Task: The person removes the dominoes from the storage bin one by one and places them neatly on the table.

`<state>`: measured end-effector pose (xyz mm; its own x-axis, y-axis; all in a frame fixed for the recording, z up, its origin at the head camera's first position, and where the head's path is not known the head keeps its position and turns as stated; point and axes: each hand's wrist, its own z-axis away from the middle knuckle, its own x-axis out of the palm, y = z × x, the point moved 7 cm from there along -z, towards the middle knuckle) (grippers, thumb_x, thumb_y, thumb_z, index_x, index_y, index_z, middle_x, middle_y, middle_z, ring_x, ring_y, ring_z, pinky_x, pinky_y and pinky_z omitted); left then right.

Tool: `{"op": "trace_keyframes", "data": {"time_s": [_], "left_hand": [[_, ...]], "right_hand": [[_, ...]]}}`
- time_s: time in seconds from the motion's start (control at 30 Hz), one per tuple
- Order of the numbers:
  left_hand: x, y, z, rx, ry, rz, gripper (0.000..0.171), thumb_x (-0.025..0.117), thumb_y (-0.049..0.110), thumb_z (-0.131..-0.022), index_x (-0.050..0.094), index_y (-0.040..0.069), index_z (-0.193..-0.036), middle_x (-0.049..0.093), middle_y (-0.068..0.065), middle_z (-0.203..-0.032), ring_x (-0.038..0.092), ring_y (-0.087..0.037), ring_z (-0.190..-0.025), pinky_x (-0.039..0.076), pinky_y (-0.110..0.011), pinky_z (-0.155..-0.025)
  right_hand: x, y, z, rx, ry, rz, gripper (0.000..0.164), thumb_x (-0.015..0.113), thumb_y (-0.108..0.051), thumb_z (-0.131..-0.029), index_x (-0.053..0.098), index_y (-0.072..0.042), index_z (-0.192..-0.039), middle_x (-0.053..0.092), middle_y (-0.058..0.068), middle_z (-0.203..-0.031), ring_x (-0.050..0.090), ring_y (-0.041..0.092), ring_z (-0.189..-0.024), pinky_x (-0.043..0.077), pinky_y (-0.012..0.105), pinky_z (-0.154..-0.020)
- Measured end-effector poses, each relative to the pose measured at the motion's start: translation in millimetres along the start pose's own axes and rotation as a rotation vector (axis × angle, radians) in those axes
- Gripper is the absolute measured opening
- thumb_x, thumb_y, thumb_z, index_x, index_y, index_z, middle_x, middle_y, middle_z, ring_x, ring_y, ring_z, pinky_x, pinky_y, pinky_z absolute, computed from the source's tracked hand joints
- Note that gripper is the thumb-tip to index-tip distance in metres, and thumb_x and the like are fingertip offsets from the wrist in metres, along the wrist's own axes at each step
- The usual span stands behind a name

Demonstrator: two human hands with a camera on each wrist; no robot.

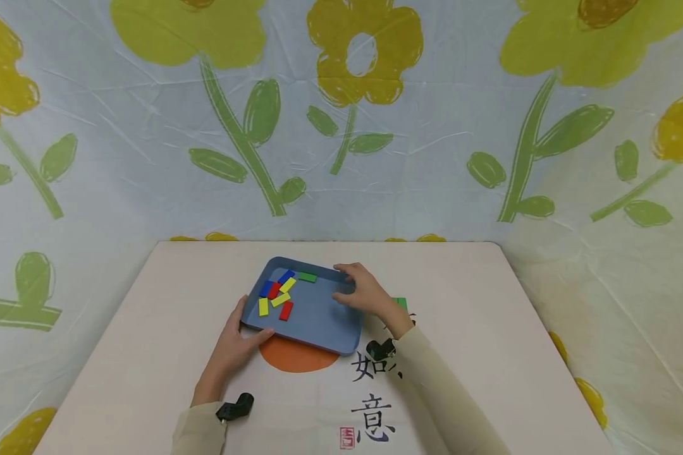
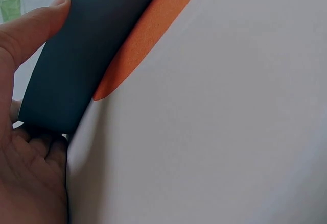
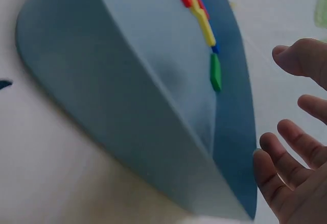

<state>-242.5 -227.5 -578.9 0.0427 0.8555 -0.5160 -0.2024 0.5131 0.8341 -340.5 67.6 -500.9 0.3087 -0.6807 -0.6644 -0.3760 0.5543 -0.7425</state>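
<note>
A blue-grey tray is at the middle of the table, its long side slanting down to the right. Several small flat blocks lie in its left half: yellow, red, blue and green. My left hand grips the tray's near left corner, thumb along the near wall and fingers round the corner, partly hidden under it in the left wrist view. At the far right corner is my right hand, fingers spread and loosely bent. In the right wrist view its fingertips are right at the tray's edge.
A green piece shows on the table behind my right wrist, partly covered. The pale table surface carries an orange disc and black written characters. A flower-printed cloth surrounds the table at the back and sides.
</note>
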Motion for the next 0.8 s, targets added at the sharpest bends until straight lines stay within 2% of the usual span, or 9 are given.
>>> {"op": "trace_keyframes", "data": {"time_s": [0.33, 0.6, 0.8], "left_hand": [[0.2, 0.6, 0.5, -0.003, -0.001, 0.012, 0.117, 0.08, 0.054, -0.088, 0.003, 0.021, -0.17, 0.007, -0.013, -0.178, 0.008, -0.039, -0.164, 0.015, -0.064, -0.129], [0.6, -0.5, 0.3, 0.002, 0.005, 0.017, 0.116, 0.079, 0.055, -0.089, 0.003, 0.023, -0.17, 0.007, -0.012, -0.178, 0.008, -0.039, -0.164, 0.015, -0.064, -0.129], [0.3, 1.0, 0.9, 0.009, 0.007, 0.016, 0.116, 0.079, 0.055, -0.089, 0.003, 0.022, -0.17, 0.007, -0.013, -0.178, 0.008, -0.04, -0.164, 0.015, -0.065, -0.129]], "right_hand": [[39.3, -11.4, -23.7, -0.013, -0.113, 0.016, 0.068, 0.079, -0.021, -0.092, 0.051, -0.006, -0.153, 0.052, 0.022, -0.147, 0.061, 0.039, -0.124, 0.057, 0.051, -0.1], [56.2, -19.3, -32.6, 0.017, -0.176, 0.033, 0.069, 0.078, -0.024, -0.093, 0.051, -0.007, -0.154, 0.054, 0.019, -0.142, 0.061, 0.035, -0.124, 0.057, 0.048, -0.099], [68.2, -21.7, -43.4, 0.009, -0.207, 0.084, 0.067, 0.078, -0.027, -0.094, 0.052, -0.008, -0.153, 0.056, 0.016, -0.142, 0.061, 0.027, -0.113, 0.056, 0.04, -0.094]]}}
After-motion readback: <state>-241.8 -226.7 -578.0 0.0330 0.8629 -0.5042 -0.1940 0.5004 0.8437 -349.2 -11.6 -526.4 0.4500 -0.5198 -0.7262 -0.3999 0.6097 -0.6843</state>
